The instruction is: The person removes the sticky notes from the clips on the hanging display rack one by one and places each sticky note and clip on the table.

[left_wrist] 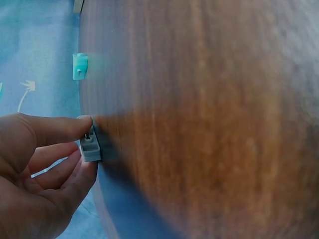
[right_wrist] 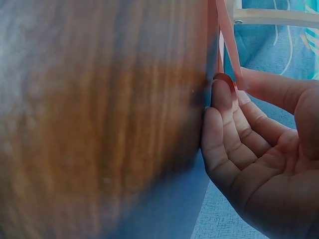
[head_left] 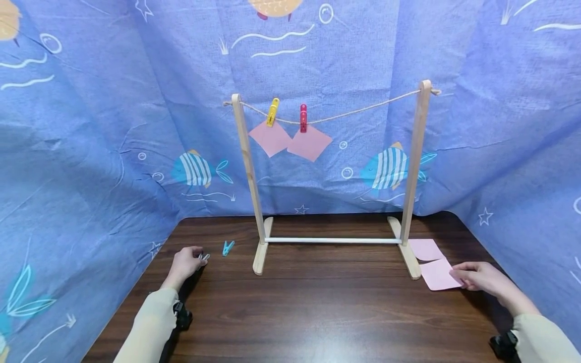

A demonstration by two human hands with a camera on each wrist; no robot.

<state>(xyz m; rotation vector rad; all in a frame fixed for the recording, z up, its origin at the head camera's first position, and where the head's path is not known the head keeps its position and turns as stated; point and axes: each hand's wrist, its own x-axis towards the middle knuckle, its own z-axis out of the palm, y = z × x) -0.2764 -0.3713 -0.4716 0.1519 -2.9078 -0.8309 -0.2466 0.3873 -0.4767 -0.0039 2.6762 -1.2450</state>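
At the table's left side my left hand (head_left: 185, 263) pinches a grey clothespin (left_wrist: 90, 150) between thumb and fingers, close to the tabletop. A light-blue clothespin (head_left: 228, 248) lies a little beyond it, to the right. On the other side, my right hand (head_left: 482, 279) holds the near right corner of a pink square paper (head_left: 437, 275), thumb on top and fingertips beneath. In the right wrist view the paper's edge (right_wrist: 230, 47) shows between thumb and fingers. Another pink paper (head_left: 424, 249) lies just behind, partly covered by the held one.
A wooden stand (head_left: 413, 166) carries a sagging string (head_left: 363, 109). Two pink papers hang from it, one by a yellow clothespin (head_left: 272, 113), one by a red clothespin (head_left: 303, 119). A white bar (head_left: 331, 240) joins its feet. Blue printed cloth (head_left: 317, 65) surrounds the dark table (head_left: 317, 302).
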